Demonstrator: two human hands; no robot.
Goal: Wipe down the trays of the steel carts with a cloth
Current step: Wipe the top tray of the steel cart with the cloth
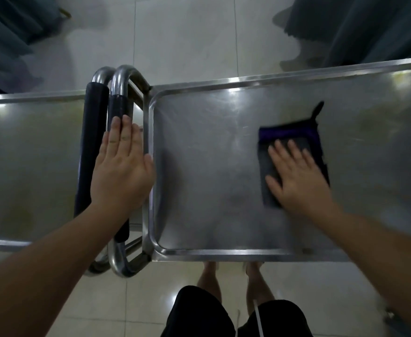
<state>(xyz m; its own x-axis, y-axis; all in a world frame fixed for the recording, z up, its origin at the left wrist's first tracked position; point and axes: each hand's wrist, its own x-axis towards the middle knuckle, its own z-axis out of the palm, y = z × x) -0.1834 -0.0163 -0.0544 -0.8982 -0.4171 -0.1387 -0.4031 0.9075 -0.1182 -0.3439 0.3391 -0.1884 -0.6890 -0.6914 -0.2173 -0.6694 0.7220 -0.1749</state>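
Two steel carts stand side by side below me. The right cart's top tray (199, 190) fills the middle and right of the view. On it lies a folded dark grey cloth (294, 135) with a purple band and a black loop. My right hand (297, 176) presses flat on the cloth, fingers straight and spread. My left hand (121, 166) lies flat with straight fingers over the gap between the carts, its thumb side against the right tray's left rim. The left cart's tray (29, 154) shows at the left.
Two chrome push handles with black foam grips (95, 132) stand between the carts, under my left hand. Pale floor tiles (187, 37) lie beyond the carts. Dark curtains (370, 27) hang at the back right and back left. My legs and bare feet (255, 273) are below the tray's near edge.
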